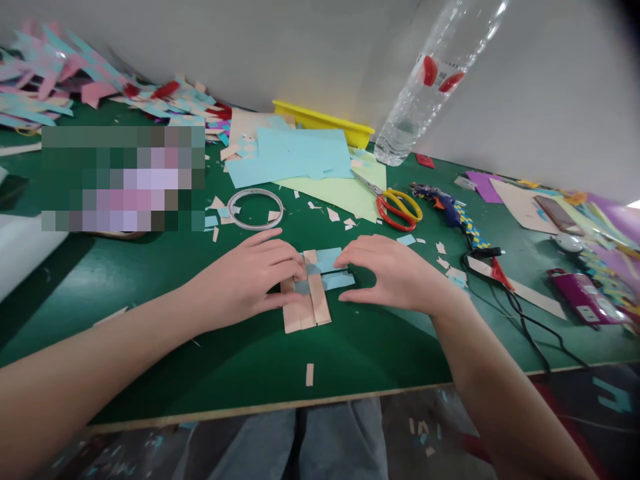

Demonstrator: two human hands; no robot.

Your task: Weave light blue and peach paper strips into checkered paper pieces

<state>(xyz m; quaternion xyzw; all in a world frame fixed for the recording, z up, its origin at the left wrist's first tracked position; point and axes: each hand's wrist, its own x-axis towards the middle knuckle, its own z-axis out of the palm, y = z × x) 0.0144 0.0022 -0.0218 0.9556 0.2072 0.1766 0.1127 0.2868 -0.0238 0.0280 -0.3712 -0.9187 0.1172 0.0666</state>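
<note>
Pale pink paper strips (321,303) cross light-blue paper strips (331,259) in a small woven piece lying flat on the green tabletop. My left hand (260,270) rests over its left side, fingertips curled onto the strips and the thumb on the pink paper, holding the piece down. At the right ends of the blue strips is my right hand (387,270), its thumb and fingers spread in a C shape. Its upper fingertips touch or nearly touch the upper blue strip; the thumb is below the lower one. Some strip parts are hidden under my left fingers.
Behind the hands lie a tape roll (255,209), scissors (395,203), blue sheets (305,150) and a yellow tray (325,123). A plastic bottle (430,87) stands upright. Right are a black cable (523,327) and purple box (583,298); left, a paper-strip heap (60,73). A loose strip (310,375) lies near the edge.
</note>
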